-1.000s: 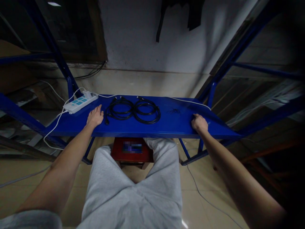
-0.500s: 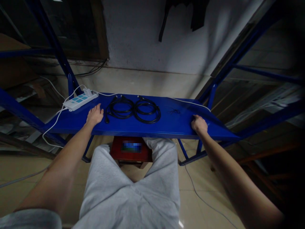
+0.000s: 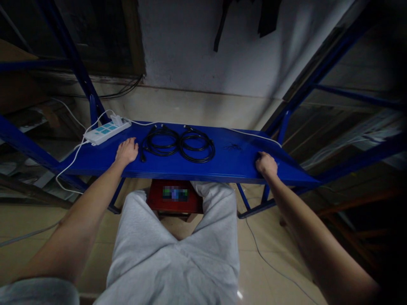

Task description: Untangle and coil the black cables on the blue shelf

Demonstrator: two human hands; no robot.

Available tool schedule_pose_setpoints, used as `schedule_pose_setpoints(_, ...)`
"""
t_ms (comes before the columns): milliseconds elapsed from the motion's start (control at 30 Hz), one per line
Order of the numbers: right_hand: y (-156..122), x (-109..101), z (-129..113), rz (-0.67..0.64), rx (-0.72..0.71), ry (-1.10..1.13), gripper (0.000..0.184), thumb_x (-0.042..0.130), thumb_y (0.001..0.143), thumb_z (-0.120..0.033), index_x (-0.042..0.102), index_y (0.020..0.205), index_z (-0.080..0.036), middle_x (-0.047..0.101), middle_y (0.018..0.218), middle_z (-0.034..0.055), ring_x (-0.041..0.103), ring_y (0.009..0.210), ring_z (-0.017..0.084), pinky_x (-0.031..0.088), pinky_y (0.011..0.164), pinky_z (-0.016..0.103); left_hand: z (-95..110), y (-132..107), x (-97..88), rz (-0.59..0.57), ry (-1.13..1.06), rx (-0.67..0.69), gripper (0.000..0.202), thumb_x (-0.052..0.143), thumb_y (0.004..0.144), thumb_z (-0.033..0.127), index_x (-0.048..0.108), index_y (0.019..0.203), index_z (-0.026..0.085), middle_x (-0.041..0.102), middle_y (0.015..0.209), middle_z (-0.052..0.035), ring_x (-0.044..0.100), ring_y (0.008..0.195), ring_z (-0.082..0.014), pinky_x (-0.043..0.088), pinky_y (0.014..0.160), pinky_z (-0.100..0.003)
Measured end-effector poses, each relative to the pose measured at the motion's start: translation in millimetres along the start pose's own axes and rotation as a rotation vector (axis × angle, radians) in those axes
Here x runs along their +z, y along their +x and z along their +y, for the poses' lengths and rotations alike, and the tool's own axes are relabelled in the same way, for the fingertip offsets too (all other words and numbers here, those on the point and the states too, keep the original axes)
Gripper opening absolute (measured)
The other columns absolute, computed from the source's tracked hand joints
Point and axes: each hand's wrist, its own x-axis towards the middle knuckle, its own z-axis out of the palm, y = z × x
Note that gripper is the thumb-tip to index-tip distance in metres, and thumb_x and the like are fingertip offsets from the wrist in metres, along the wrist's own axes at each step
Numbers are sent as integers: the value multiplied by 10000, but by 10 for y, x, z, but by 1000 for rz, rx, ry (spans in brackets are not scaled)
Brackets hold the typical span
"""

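Observation:
Two coils of black cable (image 3: 178, 145) lie side by side on a blue metal shelf (image 3: 222, 165). My left hand (image 3: 126, 152) rests flat on the shelf just left of the coils, fingers stretched out, holding nothing. My right hand (image 3: 266, 164) rests on the shelf's right part with its fingers curled under; nothing shows in it. A small black tangle (image 3: 233, 147) lies between the coils and my right hand. A white power strip (image 3: 107, 131) with blue switches sits at the shelf's far left corner.
Blue rack uprights (image 3: 79, 72) stand at both sides of the shelf. A white cord (image 3: 71, 163) hangs off the left edge. A red stool (image 3: 174, 198) stands under the shelf between my grey-trousered knees. A thin cable (image 3: 270, 264) runs over the tiled floor.
The view has shifted slightly upward. Both hands stay where they were on the shelf.

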Motion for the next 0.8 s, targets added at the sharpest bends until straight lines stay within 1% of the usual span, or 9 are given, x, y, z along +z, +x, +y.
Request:
schedule_pose_setpoints(100, 8, 4, 10, -28, 38, 15, 533, 431, 896, -149, 578, 1407, -110, 578, 1404, 189, 568, 1266, 301, 445, 1078, 413, 7, -8, -16, -10, -2, 1, 503, 308, 993, 331, 503, 1410, 127, 568, 1412, -190, 528, 1321, -342, 388, 1129, -503)
schedule_pose_setpoints(300, -1, 1, 9, -28, 45, 25, 526, 435, 902, -159, 581, 1406, -123, 575, 1412, 184, 570, 1268, 304, 449, 1080, 420, 12, -18, -24, -9, -2, 17, 465, 320, 986, 318, 540, 1363, 156, 571, 1412, -167, 531, 1315, -325, 392, 1126, -497)
schedule_pose_setpoints(533, 8, -1, 21, -29, 42, 49, 540, 424, 895, -170, 581, 1409, -114, 575, 1413, 185, 557, 1283, 312, 440, 1088, 426, 1, -20, -8, 13, -15, 36, 468, 323, 981, 307, 550, 1359, 153, 582, 1396, -171, 537, 1304, -328, 398, 1118, -510)
schedule_pose_setpoints(633, 11, -12, 20, -36, 58, 60, 544, 441, 883, -174, 586, 1405, -123, 587, 1394, 188, 563, 1275, 313, 445, 1081, 433, 5, -25, -15, 10, -13, 38, 464, 327, 980, 302, 556, 1356, 154, 579, 1398, -173, 538, 1304, -325, 398, 1120, -504)
schedule_pose_setpoints(800, 29, -2, 26, -34, 39, 47, 543, 451, 871, -159, 592, 1393, -106, 584, 1394, 202, 567, 1273, 298, 441, 1093, 420, -2, -15, -1, 0, -4, 35, 461, 341, 973, 291, 553, 1359, 156, 572, 1410, -169, 540, 1305, -325, 407, 1113, -495)
